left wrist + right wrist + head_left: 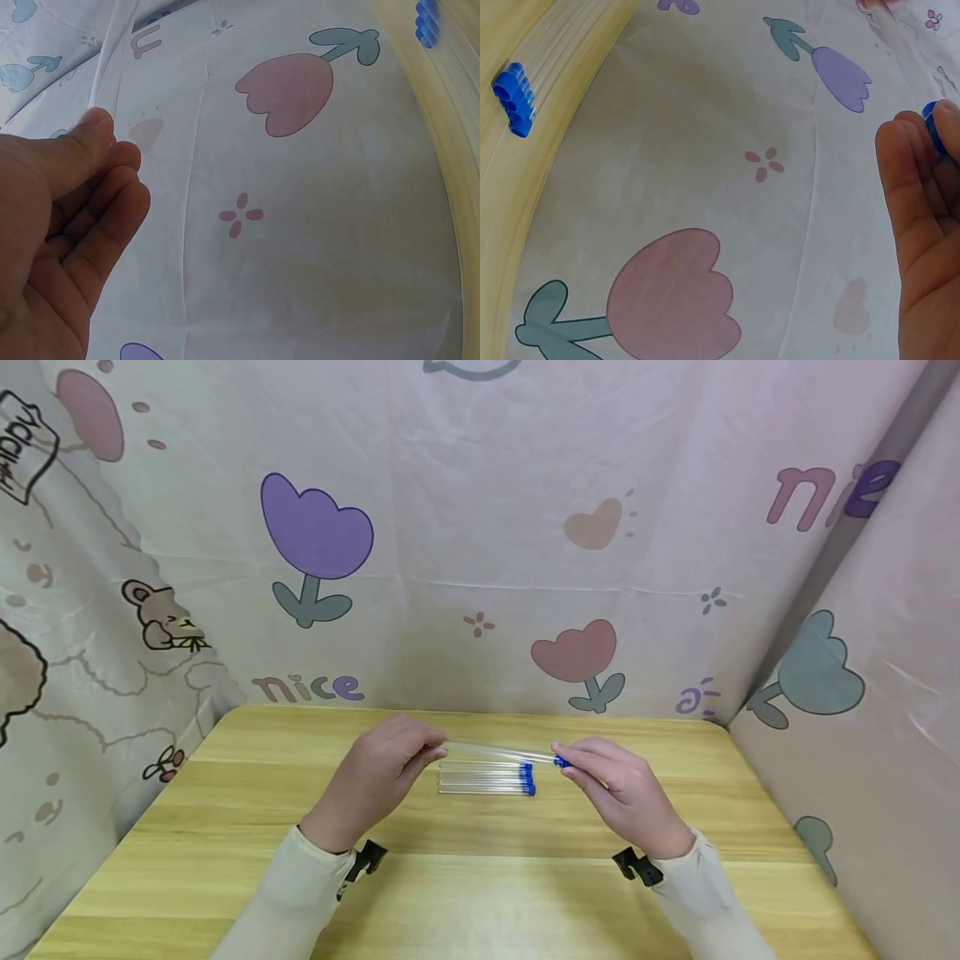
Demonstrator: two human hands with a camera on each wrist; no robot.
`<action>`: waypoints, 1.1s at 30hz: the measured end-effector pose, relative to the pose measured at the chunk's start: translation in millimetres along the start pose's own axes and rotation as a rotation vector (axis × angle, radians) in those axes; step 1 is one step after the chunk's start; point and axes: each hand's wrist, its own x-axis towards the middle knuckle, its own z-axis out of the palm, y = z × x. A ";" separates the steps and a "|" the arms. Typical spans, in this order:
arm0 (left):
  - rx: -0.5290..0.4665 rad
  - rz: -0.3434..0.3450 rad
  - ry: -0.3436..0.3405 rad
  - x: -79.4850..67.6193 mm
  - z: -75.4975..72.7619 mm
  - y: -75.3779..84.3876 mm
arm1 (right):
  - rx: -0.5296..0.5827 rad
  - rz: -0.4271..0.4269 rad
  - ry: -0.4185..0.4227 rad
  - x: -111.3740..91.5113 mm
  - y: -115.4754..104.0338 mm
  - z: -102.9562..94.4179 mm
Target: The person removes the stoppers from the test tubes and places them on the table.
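A clear, slender test tube [501,751] with a blue cap [561,762] is held up crosswise between both hands. My left hand [382,772] pinches its clear end between thumb and fingers; the left wrist view shows the thumb [96,131] against the tube [112,56]. At the capped end, my right hand [621,789] grips, its fingers partly covering the blue cap [932,129]. Beneath the held tube, several similar test tubes [480,781] lie side by side on the table, their blue caps [514,97] all toward the right.
The light wooden table [480,893] ends at a pale printed curtain [457,527] behind it. More curtain [885,793] hangs along the right, and another stretch [90,710] on the left. Black wrist mounts [637,867] sit over the cream sleeves [705,893].
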 end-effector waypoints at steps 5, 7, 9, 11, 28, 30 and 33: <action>0.003 0.038 0.004 0.4 2.3 -1.1 | 0.029 0.002 -0.010 -0.9 -0.3 -2.4; 0.006 0.032 0.005 1.3 1.9 -0.6 | 0.040 0.053 0.001 -1.4 -1.8 -2.7; 0.008 0.014 0.009 1.8 0.2 0.3 | 0.061 0.123 0.027 -1.5 -4.0 -1.4; 0.012 -0.009 0.020 2.2 -2.0 1.3 | 0.074 0.187 0.060 -0.9 -6.7 1.1; 0.015 -0.058 0.037 0.6 -3.9 2.3 | 0.062 0.243 0.159 -1.6 -9.3 4.8; 0.022 -0.061 0.027 0.4 -3.4 1.9 | 0.027 0.236 0.160 -1.1 -9.0 4.7; 0.034 -0.062 0.017 0.3 -2.6 1.3 | -0.013 0.228 0.166 0.6 -9.3 4.8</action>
